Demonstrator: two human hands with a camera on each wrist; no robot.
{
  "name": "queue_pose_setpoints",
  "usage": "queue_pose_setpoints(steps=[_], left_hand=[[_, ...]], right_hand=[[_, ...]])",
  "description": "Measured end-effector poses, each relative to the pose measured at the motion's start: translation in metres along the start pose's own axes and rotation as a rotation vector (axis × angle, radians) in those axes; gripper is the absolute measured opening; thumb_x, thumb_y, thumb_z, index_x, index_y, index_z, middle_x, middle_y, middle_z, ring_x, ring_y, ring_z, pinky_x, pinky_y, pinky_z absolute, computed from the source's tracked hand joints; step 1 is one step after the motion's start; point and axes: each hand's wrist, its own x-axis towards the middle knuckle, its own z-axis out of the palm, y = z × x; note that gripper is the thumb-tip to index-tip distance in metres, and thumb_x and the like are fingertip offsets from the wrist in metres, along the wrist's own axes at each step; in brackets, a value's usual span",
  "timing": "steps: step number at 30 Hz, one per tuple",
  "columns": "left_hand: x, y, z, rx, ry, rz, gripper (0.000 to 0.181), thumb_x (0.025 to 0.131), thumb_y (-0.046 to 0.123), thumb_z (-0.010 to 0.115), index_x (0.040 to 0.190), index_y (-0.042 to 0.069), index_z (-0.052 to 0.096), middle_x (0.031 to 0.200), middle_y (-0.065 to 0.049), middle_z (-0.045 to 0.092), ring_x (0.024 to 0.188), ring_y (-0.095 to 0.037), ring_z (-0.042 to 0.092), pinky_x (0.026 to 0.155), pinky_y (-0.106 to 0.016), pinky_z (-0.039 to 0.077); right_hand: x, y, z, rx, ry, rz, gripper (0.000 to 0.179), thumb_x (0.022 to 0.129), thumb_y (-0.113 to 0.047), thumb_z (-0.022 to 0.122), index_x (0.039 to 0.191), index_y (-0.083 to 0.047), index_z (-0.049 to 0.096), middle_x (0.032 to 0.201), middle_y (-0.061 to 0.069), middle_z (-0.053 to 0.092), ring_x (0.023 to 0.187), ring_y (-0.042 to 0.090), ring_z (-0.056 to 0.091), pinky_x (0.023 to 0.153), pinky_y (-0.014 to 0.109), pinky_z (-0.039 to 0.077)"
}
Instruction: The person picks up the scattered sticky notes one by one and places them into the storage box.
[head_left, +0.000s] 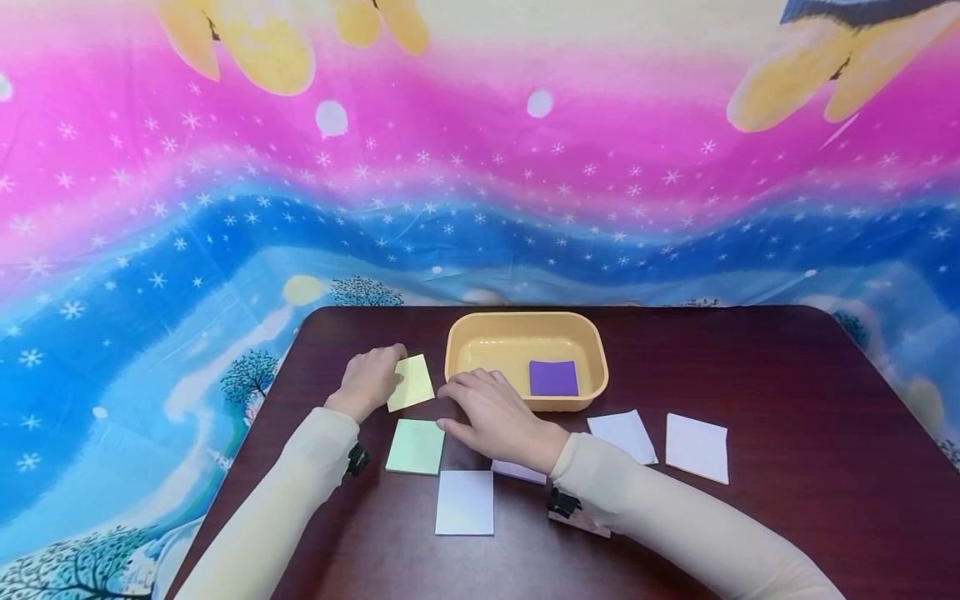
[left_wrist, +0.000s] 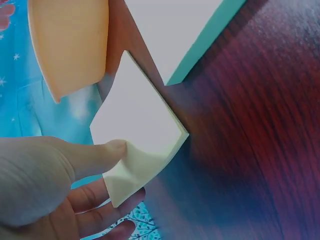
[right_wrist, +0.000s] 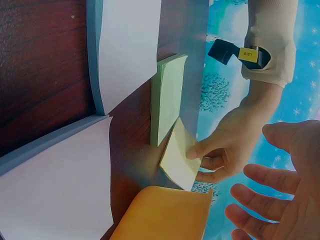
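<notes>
My left hand [head_left: 367, 382] pinches a pale yellow sticky note pad [head_left: 411, 383] by its edge, thumb on top and fingers beneath, as the left wrist view shows. The pad [left_wrist: 140, 125] is tilted and slightly bent. My right hand [head_left: 498, 417] reaches over the table just in front of the yellow basin [head_left: 450, 367], its fingers spread and holding nothing in the right wrist view. A light green pad [head_left: 415, 447] lies between the hands, nearer the body. Inside the basin sits a purple pad [head_left: 553, 378].
A whitish pad [head_left: 465, 503] lies at the front, with a lilac pad [head_left: 519, 472] partly hidden behind the right hand. Two more pale pads, one [head_left: 622, 437] and another [head_left: 697, 447], lie to the right. Another pad [head_left: 579, 523] shows under the right forearm. Patterned cloth hangs behind the dark table [head_left: 787, 375].
</notes>
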Motion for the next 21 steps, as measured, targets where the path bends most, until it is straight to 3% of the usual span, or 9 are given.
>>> queue_pose_setpoints(steps=[21], left_hand=[[-0.015, 0.004, -0.021, -0.043, 0.047, -0.004, 0.019, 0.093, 0.011, 0.071, 0.112, 0.008, 0.068, 0.094, -0.01, 0.074, 0.065, -0.018, 0.059, 0.054, -0.031, 0.045]], right_hand=[[0.001, -0.001, -0.007, 0.009, 0.004, 0.007, 0.037, 0.097, -0.042, 0.066, 0.124, -0.017, 0.069, 0.125, 0.0, 0.07, 0.119, 0.021, 0.06, 0.098, 0.042, 0.046]])
